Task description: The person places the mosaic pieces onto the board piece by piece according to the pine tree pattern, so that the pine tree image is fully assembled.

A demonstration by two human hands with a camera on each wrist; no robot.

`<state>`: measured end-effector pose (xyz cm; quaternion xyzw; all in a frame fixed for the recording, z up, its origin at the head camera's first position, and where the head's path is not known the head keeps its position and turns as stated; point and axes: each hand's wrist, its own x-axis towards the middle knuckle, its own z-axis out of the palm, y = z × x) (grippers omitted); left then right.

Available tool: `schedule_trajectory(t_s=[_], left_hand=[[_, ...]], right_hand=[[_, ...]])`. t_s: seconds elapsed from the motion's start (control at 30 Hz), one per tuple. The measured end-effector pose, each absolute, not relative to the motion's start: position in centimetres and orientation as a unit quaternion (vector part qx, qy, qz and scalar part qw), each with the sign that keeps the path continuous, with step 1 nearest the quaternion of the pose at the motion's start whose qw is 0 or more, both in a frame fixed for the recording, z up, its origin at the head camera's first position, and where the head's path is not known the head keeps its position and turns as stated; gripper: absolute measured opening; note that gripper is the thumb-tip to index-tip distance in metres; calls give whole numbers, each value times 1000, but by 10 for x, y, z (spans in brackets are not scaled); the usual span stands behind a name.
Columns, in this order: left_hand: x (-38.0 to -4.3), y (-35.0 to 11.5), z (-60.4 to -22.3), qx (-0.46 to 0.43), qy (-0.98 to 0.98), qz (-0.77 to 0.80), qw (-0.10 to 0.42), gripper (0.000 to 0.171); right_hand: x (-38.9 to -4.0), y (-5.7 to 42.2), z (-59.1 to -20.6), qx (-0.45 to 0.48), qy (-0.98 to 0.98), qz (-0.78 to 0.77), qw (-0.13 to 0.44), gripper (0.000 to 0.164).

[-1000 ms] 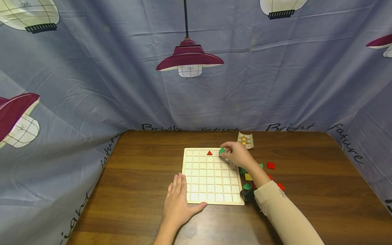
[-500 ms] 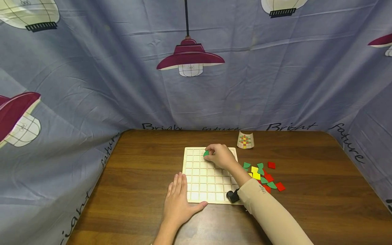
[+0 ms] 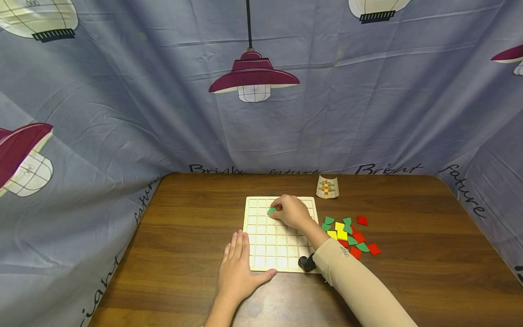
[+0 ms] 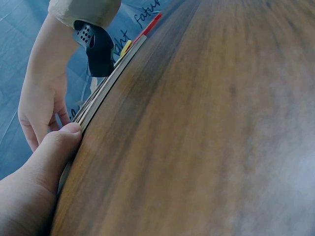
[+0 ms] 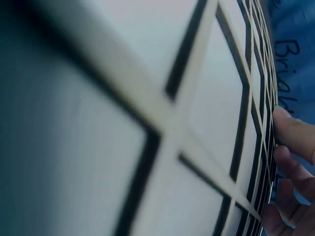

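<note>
A pale grid board (image 3: pixel 260 252) lies on the brown table. My left hand (image 3: pixel 236 268) rests at its near left corner, fingers straight along the left edge and thumb along the front edge. In the left wrist view the thumb (image 4: pixel 59 147) touches the board's rim. My right hand (image 3: pixel 291 211) reaches over the board's upper rows, pinching a green tile (image 3: pixel 271 210) with a rounded side between thumb and fingers. In the right wrist view its fingertips (image 5: pixel 290 130) are right at the grid. The right hand hides several squares of the top rows.
Several loose red, yellow and green tiles (image 3: pixel 342 235) lie in a pile right of the board. A curled pattern card (image 3: pixel 328 187) stands behind them. A black wrist camera (image 3: pixel 307 262) hangs over the board's near right corner. A printed curtain (image 3: pixel 261 136) encloses the table's back.
My right hand has moved left across the top of the board and slightly toward me, carrying the green tile. It now covers the red triangle's spot. My left hand has stayed put.
</note>
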<state>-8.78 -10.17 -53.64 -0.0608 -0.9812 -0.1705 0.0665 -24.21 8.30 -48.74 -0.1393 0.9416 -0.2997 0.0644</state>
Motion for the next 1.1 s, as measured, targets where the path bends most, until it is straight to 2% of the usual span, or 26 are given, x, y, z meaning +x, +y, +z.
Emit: schedule_trajectory(t_s=[1.1], left_hand=[[-89, -102, -538, -59, -980, -178, 70, 127]], right_hand=[[-237, 82, -486, -133, 946, -289, 60, 21]])
